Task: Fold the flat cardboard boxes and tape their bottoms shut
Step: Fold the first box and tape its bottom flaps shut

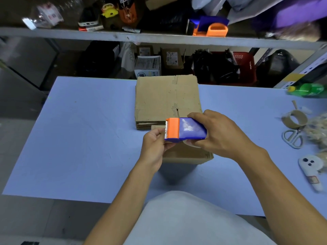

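Observation:
A blue and orange tape dispenser point(185, 129) is held above the middle of the blue table point(85, 135). My right hand point(219, 133) grips its blue body from the right. My left hand point(155, 144) pinches at the orange toothed end, where the tape end is too small to make out. Directly under both hands stands a folded cardboard box point(187, 154), mostly hidden by them. Behind it lies a stack of flat cardboard boxes point(166, 99) near the table's far edge.
On the right side of the table lie an empty tape core point(294, 119), scissors point(292, 137), a phone in a pale case point(310, 167) and a green bottle point(307, 89). Cluttered shelves point(159, 37) stand behind the table, holding another orange and blue dispenser point(210, 27).

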